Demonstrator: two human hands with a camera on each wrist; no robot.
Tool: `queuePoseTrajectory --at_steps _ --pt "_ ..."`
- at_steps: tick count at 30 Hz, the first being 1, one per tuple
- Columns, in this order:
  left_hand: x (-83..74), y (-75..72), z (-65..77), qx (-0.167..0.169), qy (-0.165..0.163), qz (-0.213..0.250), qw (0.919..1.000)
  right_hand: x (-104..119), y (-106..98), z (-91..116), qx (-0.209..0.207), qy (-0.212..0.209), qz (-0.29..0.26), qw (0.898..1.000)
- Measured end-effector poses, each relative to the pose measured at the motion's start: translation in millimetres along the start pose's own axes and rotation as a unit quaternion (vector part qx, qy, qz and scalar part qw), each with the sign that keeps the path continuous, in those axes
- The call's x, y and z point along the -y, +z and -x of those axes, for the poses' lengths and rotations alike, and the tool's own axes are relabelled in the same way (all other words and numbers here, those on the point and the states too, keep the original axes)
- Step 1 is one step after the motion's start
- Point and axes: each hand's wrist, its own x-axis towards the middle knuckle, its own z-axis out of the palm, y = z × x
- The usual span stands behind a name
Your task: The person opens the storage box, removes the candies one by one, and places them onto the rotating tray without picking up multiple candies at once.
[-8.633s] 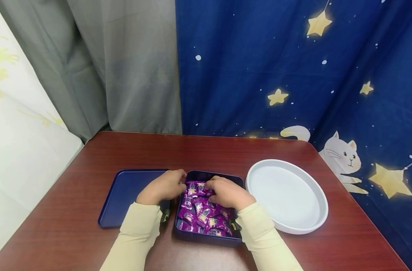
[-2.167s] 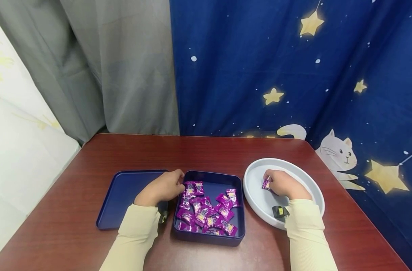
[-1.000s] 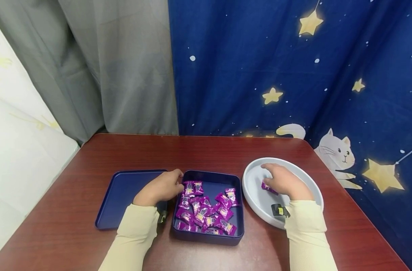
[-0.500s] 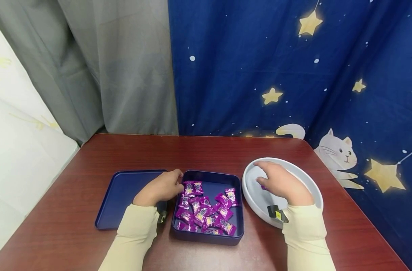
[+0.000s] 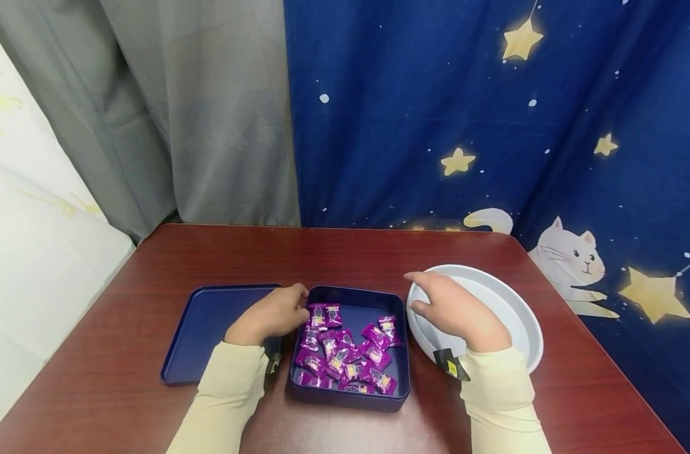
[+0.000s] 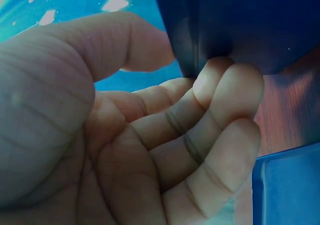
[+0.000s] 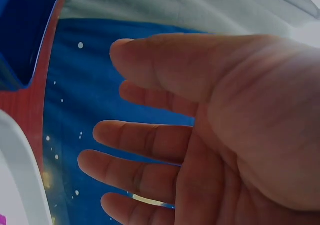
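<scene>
Navy box [image 5: 350, 400] against the left hand's fingers [image 6: 236, 91], purple candies [image 5: 334, 364] inside

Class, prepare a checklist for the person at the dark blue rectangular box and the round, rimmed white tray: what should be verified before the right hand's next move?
1. Left hand at the dark blue rectangular box: ok, thumb and fingers touch its left side.
2. Right hand free: ok, open and holding nothing.
3. Right hand above the box: not ok, it is over the tray's left side.
4. Small, glossy purple-wrapped candies uncovered in the box: ok.
5. Candy count in the round white tray: cannot tell, the hand blocks part; the right wrist view shows just a magenta sliver.
</scene>
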Motion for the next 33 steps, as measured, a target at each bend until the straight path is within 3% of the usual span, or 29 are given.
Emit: queuePoseTrajectory --at_steps 14,24,33 --pt "1.0 3.1 0.0 0.000 -0.006 0.002 1.0000 32 17 -8 0.012 -0.037 0.012 0.999" --pt "1.7 2.7 0.5 -0.004 -0.003 -0.003 1.0000 49 29 -20 0.030 -0.023 -0.003 0.999" --pt "2.4 2.4 0.5 -0.001 -0.002 0.002 1.0000 52 45 -30 0.048 -0.015 0.010 0.999"
